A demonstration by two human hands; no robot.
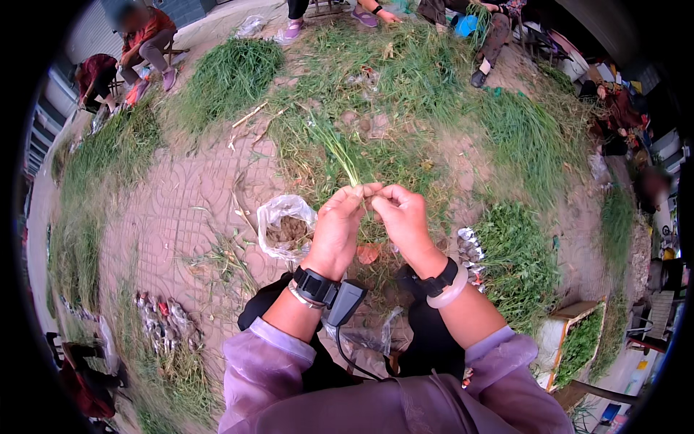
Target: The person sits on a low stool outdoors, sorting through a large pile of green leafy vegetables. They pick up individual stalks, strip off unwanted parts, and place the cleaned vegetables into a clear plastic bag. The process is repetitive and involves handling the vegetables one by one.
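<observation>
Between the thumb and fingers of my left hand (341,211) is a small bunch of thin green plant stems (340,153), leafy tops pointing up and away. My right hand (402,210) is beside it, thumb and forefinger pinched together close to the lower stem ends; what they pinch is too small to tell. Left of my left hand stands an open clear plastic bag (264,230) with brown soil-like matter (288,229) in it. Below my hands, between my knees, a red scrap (367,253) lies among loose stems.
Piles of long green stems (233,76) lie on the paving (179,200). Leafy bundles with wrapped ends (518,260) lie at right, wrapped bundles (167,321) at lower left. A white box of greens (554,347) stands lower right. Several people (145,43) sit around.
</observation>
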